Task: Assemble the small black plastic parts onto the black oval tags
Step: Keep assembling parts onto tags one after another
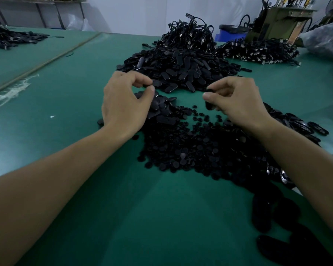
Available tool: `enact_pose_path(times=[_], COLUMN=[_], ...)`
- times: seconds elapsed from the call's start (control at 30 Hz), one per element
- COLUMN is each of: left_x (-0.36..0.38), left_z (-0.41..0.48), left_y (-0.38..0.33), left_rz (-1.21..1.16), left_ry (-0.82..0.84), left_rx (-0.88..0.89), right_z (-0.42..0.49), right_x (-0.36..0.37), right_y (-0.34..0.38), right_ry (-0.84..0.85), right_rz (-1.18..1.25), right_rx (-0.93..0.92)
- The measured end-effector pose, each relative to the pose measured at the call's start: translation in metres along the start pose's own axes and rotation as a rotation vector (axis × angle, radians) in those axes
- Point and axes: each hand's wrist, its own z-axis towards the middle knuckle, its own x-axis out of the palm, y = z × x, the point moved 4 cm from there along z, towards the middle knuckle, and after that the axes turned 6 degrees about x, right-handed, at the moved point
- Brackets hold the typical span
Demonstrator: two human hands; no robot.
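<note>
My two hands at heaps of black parts on a green table (69, 104).
My left hand (125, 100) curls, thumb and forefinger pinching one oval tag (146, 86) at the edge of the far tag heap (177, 68). My right hand (236, 100) pinches one small part (210, 90) and holds a second tag (208, 105). Uncountable small round parts (190, 150) lie heaped between my forearms.

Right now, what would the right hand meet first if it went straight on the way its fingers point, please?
Probably the left hand: the right hand, pinching a small black part, points leftward across bare green table; depth is unclear.
</note>
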Motion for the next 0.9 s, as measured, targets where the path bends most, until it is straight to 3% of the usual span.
enact_pose_path(times=[0.1, 0.2, 0.4, 0.67, 0.9], left_x=[0.006, 0.014, 0.025, 0.029, 0.028], left_z=[-0.006, -0.011, -0.014, -0.013, -0.014], left_y=[-0.02, -0.032, -0.031, -0.02, -0.021], left_rz=[-0.199, -0.362, -0.525, -0.629, -0.616], left_ry=[0.025, 0.136, 0.271, 0.304, 0.365], left_rx=[0.081, 0.048, -0.076, -0.216, -0.129], right_z=[-0.005, -0.01, -0.021, -0.02, -0.009], right_x=[0.011, 0.019, 0.028, 0.032, 0.027], right_y=[0.011, 0.021, 0.029, 0.025, 0.016], right_ry=[0.111, 0.132, 0.042, 0.151, 0.164], right_rz=[0.167, 0.284, 0.117, 0.075, 0.24], right_rx=[-0.034, -0.119, -0.259, -0.218, -0.107])
